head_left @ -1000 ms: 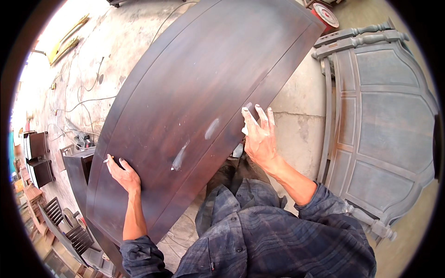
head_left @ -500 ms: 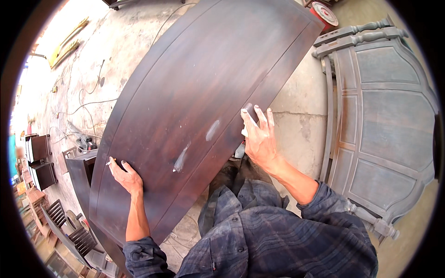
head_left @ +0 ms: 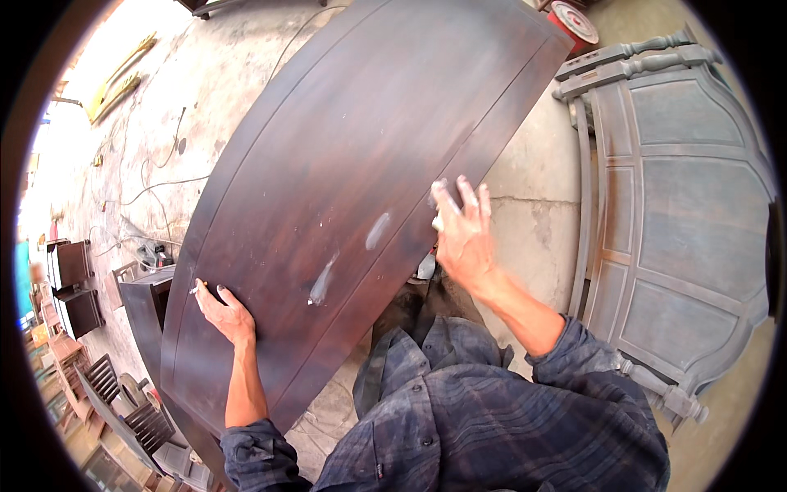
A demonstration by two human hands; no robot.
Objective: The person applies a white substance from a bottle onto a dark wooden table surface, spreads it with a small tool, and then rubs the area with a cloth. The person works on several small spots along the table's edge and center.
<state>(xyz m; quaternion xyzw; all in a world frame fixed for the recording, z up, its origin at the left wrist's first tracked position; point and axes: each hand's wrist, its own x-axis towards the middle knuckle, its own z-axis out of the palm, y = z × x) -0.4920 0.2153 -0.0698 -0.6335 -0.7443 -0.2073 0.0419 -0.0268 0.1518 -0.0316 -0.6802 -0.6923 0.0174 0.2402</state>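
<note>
A long dark brown wooden tabletop (head_left: pixel 328 164) with a grooved border lies slantwise in front of me. My left hand (head_left: pixel 224 313) rests on its left part, fingers reaching toward the far edge. A small white stick that looks like a cigarette (head_left: pixel 195 288) pokes out between those fingers. At the near right border, my right hand (head_left: pixel 467 238) is slightly blurred, fingers spread, with pale smudged fingertips on the wood. Grey-white filler smears (head_left: pixel 378 231) mark the surface between my hands.
A grey panelled headboard (head_left: pixel 693 221) with turned posts stands on the right. Beyond the tabletop's far right corner is a red-and-white round container (head_left: pixel 576 23). Cables (head_left: pixel 164 184) trail over the concrete floor. Dark chairs (head_left: pixel 123 410) and small cabinets (head_left: pixel 75 283) are on the left.
My right hand has shifted slightly up and right along the tabletop's border, and its fingertips have moved. My left hand stays in nearly the same place.
</note>
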